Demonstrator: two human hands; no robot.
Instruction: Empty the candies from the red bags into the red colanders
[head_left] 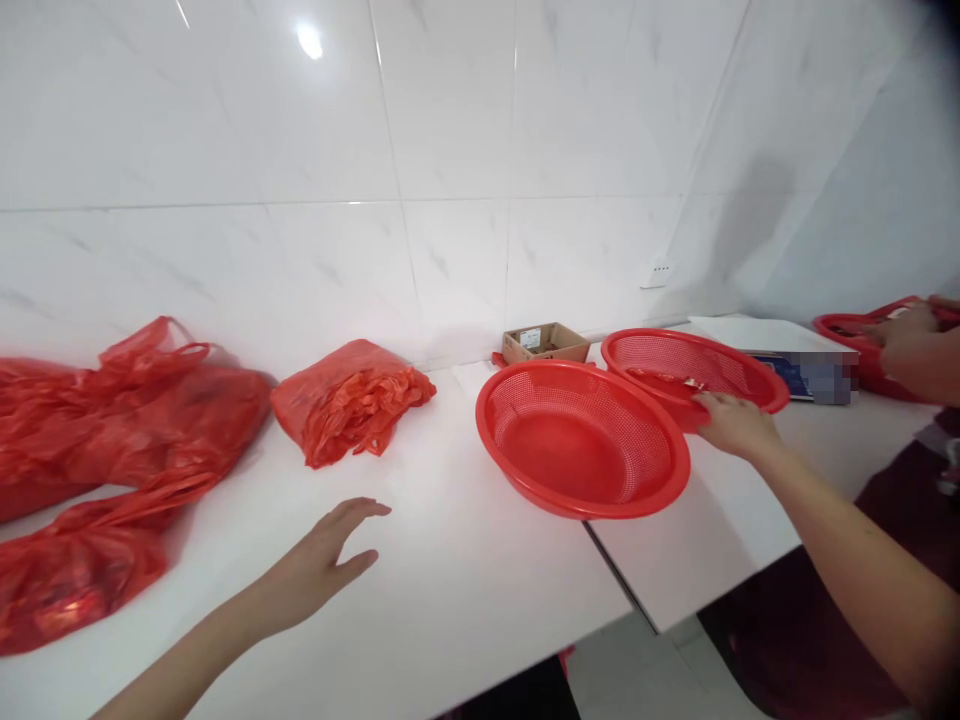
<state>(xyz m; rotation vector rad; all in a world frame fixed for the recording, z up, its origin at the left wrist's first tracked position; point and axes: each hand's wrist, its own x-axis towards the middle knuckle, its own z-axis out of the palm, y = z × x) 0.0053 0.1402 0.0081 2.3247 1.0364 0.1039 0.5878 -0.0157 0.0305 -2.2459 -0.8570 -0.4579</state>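
My left hand is held over the white table with thumb and fingers apart and nothing in it. My right hand is at the near side of a red perforated basket, its fingers bent over the rim and partly hidden. Small items, too small to name, lie in that basket near my fingertips. In front of it and to the left, a second red basket sits tilted toward me with nothing visible inside, overlapping the first one's edge.
Red plastic bags cover the left of the white table; a crumpled red bag lies beside them. A small cardboard box stands by the wall. At far right, a co-worker's hands are at another red basket. A gap splits the tabletops.
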